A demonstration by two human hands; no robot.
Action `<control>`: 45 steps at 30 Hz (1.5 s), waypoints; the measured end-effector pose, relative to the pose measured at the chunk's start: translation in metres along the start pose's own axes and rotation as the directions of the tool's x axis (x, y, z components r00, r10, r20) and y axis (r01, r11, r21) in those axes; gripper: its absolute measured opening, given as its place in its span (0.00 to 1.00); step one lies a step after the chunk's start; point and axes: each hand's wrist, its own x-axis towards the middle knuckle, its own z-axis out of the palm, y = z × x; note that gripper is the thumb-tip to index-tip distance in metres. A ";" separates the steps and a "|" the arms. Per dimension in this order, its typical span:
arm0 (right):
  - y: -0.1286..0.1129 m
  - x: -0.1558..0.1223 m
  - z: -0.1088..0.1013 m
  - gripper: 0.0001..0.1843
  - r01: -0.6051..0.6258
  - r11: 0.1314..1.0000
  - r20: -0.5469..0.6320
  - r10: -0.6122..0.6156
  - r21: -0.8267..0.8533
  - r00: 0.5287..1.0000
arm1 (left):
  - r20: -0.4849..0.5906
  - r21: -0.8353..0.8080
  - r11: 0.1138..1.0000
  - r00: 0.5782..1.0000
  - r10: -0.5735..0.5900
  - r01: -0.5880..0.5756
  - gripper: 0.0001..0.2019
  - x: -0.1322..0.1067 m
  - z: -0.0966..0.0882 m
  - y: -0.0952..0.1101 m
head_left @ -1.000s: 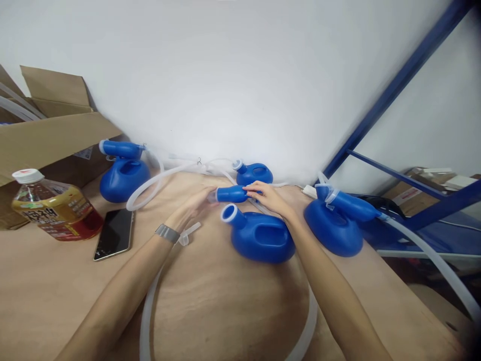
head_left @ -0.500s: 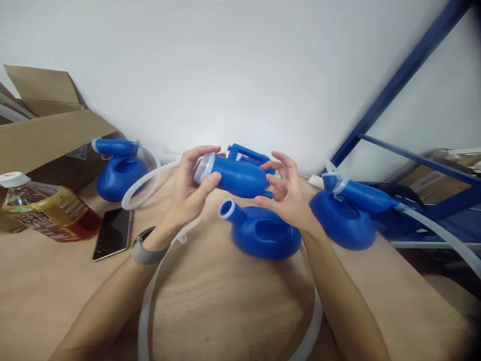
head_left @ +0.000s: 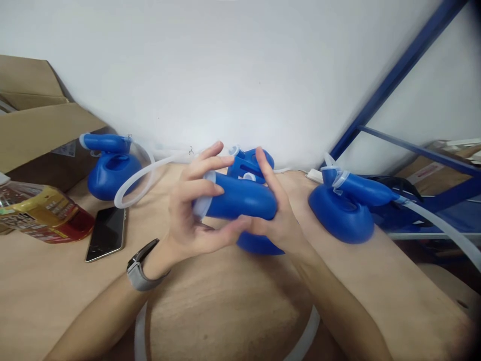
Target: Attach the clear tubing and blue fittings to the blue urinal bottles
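Observation:
Between my two hands is a blue urinal funnel [head_left: 240,198], a rounded plastic cup with a translucent collar [head_left: 203,205] at its left end. My left hand [head_left: 195,210] wraps that collar end, thumb stretched along the lower side. The rounded right end rests in my right hand [head_left: 281,215], with its index finger raised and its thumb underneath, close to the left thumb. Below them a blue urinal bottle [head_left: 259,244] lies on the table, mostly hidden by my hands. Just behind the funnel are a blue handle-like part and another blue bottle [head_left: 265,158], partly covered.
Blue urinal bottles with tubes stand at left [head_left: 114,175] and right [head_left: 340,215]. A phone [head_left: 106,233], a drink bottle [head_left: 48,213] and an open cardboard box [head_left: 48,125] are at left. A blue metal frame [head_left: 398,80] rises at right. Translucent tubing [head_left: 304,333] lies near me.
The funnel has come lower and nearer, its handle-like part now turned to the far side. My right hand has closed in around its rounded end, and both thumbs have moved beneath.

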 end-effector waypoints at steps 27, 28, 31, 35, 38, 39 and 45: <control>0.016 0.004 -0.010 0.40 0.208 0.872 -0.015 -0.239 -0.444 0.971 | 0.033 0.243 0.878 0.901 -0.432 0.412 0.05 0.020 -0.027 0.010; 0.011 0.004 -0.012 0.35 0.214 0.861 -0.019 -0.250 -0.462 0.968 | 0.042 0.282 0.879 0.910 -0.412 0.385 0.05 0.020 -0.028 0.011; -0.003 0.001 -0.013 0.29 0.212 0.877 0.006 -0.232 -0.431 0.973 | 0.109 0.378 0.879 0.929 -0.355 0.292 0.05 0.020 -0.026 0.016; -0.008 -0.002 -0.007 0.27 0.198 0.893 0.038 -0.199 -0.404 0.979 | 0.194 0.401 0.905 0.953 -0.235 0.141 0.06 0.017 -0.017 0.023; -0.007 -0.003 -0.004 0.20 0.225 0.884 0.022 -0.237 -0.410 0.971 | 0.235 0.383 0.920 0.954 -0.187 0.086 0.07 0.017 -0.015 0.029; -0.007 -0.003 -0.004 0.19 0.238 0.882 0.009 -0.256 -0.406 0.967 | 0.245 0.367 0.926 0.952 -0.184 0.085 0.07 0.017 -0.015 0.031; -0.010 -0.003 -0.003 0.07 0.395 0.792 -0.003 -0.448 -0.465 0.894 | 0.221 0.351 0.933 0.962 -0.159 0.073 0.09 0.019 -0.017 0.042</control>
